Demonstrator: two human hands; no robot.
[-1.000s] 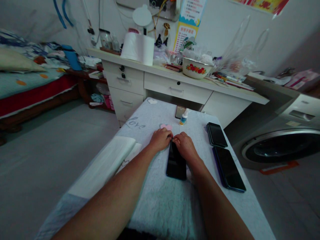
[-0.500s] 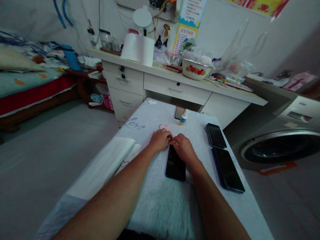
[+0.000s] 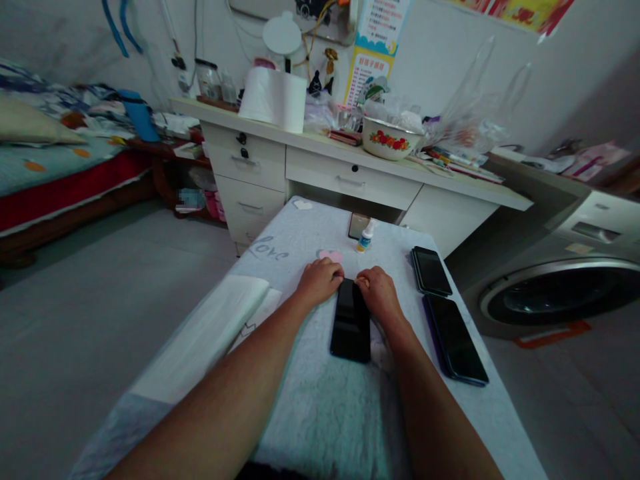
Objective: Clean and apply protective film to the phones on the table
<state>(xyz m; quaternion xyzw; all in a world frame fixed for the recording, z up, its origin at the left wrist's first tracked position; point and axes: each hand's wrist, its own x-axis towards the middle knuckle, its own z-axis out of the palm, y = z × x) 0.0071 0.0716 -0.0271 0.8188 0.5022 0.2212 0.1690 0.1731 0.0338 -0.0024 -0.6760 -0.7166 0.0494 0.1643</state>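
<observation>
A black smartphone (image 3: pixel 351 327) lies flat, screen up, on the cloth-covered table in front of me. My left hand (image 3: pixel 321 279) is closed at its upper left corner, thumb and fingers bent together. At the upper right corner, my right hand (image 3: pixel 376 287) has its fingers curled in a pinch on the edge. Whether a thin film sits between the fingertips is too small to tell. Beyond the hands stands a small white bottle (image 3: pixel 365 237) with a blue and yellow label, beside another phone (image 3: pixel 358 225) lying flat.
Stacked dark phones (image 3: pixel 456 340) and a second stack (image 3: pixel 431 271) lie along the table's right side. A folded white cloth or paper (image 3: pixel 210 333) rests at the left. Behind is a white desk (image 3: pixel 250 160) with a floral bowl (image 3: pixel 390 140); a washing machine (image 3: pixel 565 253) stands right.
My right hand has shifted right, away from my left hand, uncovering the phone's top edge. My left hand stays at the upper left corner.
</observation>
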